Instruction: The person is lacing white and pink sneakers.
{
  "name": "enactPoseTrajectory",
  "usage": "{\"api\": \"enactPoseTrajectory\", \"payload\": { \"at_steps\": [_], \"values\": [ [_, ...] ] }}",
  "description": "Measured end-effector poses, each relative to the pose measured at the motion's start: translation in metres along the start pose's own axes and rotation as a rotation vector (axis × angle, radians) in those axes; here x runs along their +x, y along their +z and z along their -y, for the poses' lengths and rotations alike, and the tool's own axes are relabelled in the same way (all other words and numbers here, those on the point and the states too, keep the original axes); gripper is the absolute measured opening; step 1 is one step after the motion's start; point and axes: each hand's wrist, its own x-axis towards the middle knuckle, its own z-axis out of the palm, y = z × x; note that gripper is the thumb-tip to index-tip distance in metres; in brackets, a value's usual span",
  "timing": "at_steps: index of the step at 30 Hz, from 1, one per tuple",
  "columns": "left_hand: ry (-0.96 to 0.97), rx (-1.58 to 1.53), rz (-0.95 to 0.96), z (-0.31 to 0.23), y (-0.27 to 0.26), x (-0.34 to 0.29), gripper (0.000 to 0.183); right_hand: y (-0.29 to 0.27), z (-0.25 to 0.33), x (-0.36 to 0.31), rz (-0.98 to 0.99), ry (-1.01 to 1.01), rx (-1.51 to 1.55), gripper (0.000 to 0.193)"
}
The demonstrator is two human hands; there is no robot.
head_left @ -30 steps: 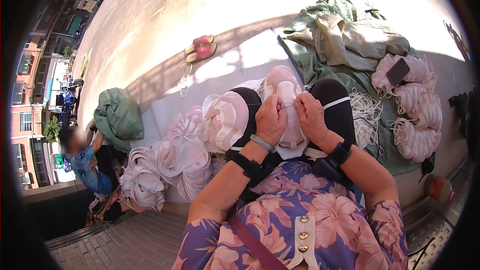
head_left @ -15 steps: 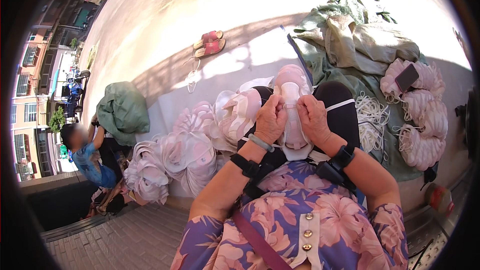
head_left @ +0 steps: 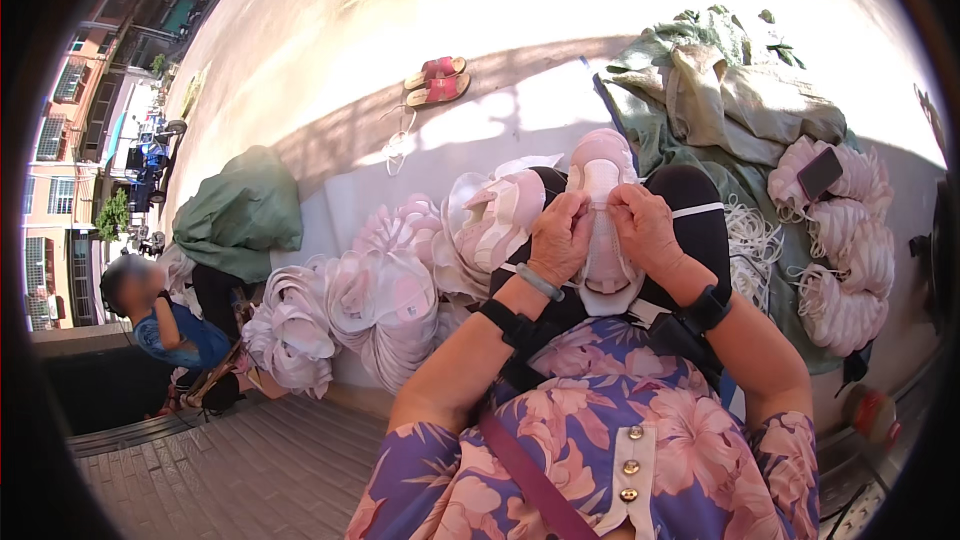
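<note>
Seated in the sun, you hold a pink-and-white shoe (head_left: pixel 603 230) on your lap, your left hand (head_left: pixel 560 237) and right hand (head_left: pixel 647 230) pinching its upper, beside piled pink shoes (head_left: pixel 380 300).

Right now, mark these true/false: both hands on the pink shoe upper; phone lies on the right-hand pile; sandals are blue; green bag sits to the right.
1. Both hands, left hand and right hand, grip the pink shoe upper: true.
2. A dark phone lies on the right-hand pile of uppers: true.
3. The sandals are blue: false, they are red.
4. The green bag sits to the person's right: false, it is on the left.
</note>
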Motion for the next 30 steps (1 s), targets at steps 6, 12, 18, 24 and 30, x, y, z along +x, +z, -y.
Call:
{"api": "enactPoseTrajectory", "payload": {
  "at_steps": [6,12,18,24,30],
  "values": [
    [0.072,0.044,-0.042,0.0,-0.012,0.0,0.012,0.013,0.008,0.008,0.0,0.022,0.07,0.005],
    [0.093,0.032,-0.125,-0.002,0.011,-0.001,0.007,0.003,-0.019,0.009,0.198,0.129,0.243,0.008],
    [-0.091,0.113,-0.165,0.005,0.029,-0.004,0.006,-0.008,-0.005,0.007,0.333,0.185,0.344,0.006],
    [-0.286,-0.117,-0.274,0.002,0.024,0.0,0.005,-0.029,-0.028,0.003,0.299,0.196,0.392,0.004],
    [-0.551,-0.533,-0.397,-0.002,-0.124,0.003,0.01,-0.037,-0.004,0.003,0.212,-0.005,0.061,0.021]
  ]
}}
